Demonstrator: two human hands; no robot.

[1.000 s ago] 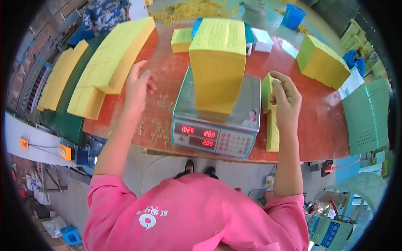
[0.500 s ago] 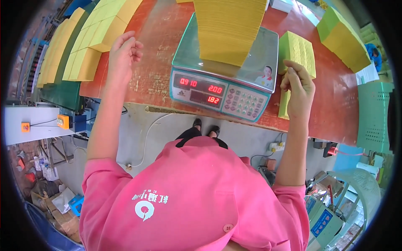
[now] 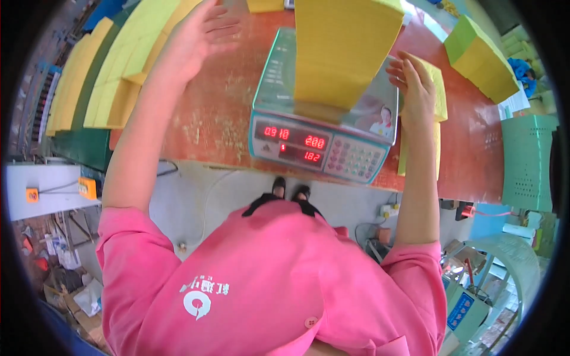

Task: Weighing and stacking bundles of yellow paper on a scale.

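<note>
A tall stack of yellow paper (image 3: 347, 56) stands on the glossy pan of a teal digital scale (image 3: 270, 95), whose red display is lit. To the left of the scale, my left hand (image 3: 205, 38) is raised over the table with its fingers spread, holding nothing. My right hand (image 3: 414, 86) hovers by the right edge of the pan, near the stack's side but apart from it. Its fingers are loosely bent and spread, with nothing in them. Behind that hand, partly covered by it, lies a yellow block of paper (image 3: 440, 104).
Rows of yellow paper blocks (image 3: 116, 98) line the left of the red worn tabletop (image 3: 219, 118). More yellow blocks (image 3: 484, 62) stand at the far right. A green perforated metal box (image 3: 528, 163) sits at the right end. Another person in blue (image 3: 522, 74) is in the background.
Both hands have reached farther forward. The left hand's fingers have opened out, and the right hand has come closer to the paper stack. The stack still stands on the scale.
</note>
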